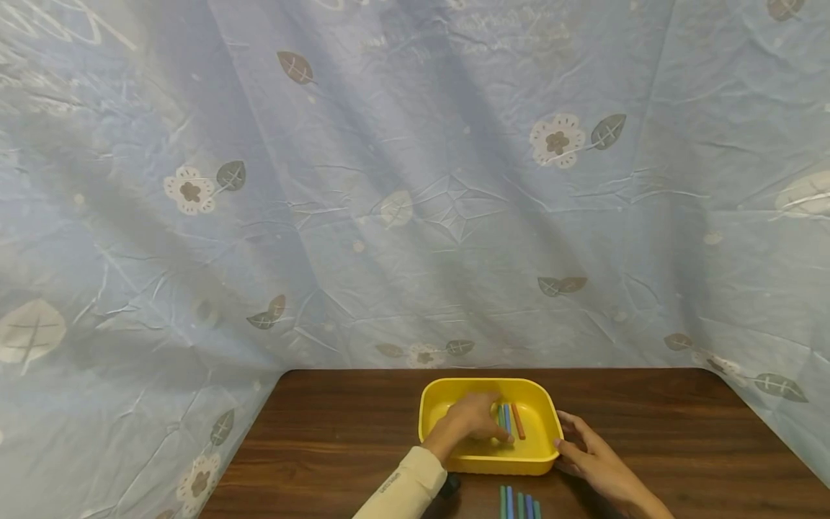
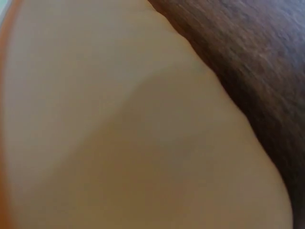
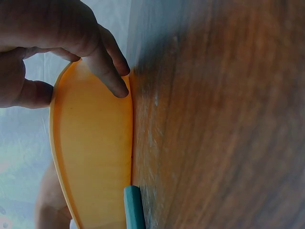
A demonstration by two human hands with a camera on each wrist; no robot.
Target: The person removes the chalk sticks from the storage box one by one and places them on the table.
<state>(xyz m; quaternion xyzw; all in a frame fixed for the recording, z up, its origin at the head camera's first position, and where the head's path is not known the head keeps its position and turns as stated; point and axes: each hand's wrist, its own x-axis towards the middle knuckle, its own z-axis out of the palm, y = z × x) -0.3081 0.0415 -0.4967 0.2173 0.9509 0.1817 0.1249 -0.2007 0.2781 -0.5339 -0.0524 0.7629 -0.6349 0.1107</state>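
Observation:
A yellow plastic tray (image 1: 483,466) with rounded corners sits on the table. My left hand (image 1: 470,418) reaches into it from the front left, thumb and a finger near opposite ends of a green stick (image 1: 501,416) and a blue stick (image 1: 508,417). Whether it grips either one is hidden by the hand. A red-brown stick (image 1: 518,422) lies just to their right. At the tray's right end, my right hand (image 1: 593,461) holds the wall, thumb at the rim and fingers against the outside. Blurred pale surface fills most of the left wrist view.
In front of the tray, several green and blue sticks (image 1: 520,506) lie side by side on the brown wooden table (image 1: 337,432). A small black object (image 1: 449,486) is partly behind the left sleeve. Patterned cloth (image 1: 415,216) hangs behind the table.

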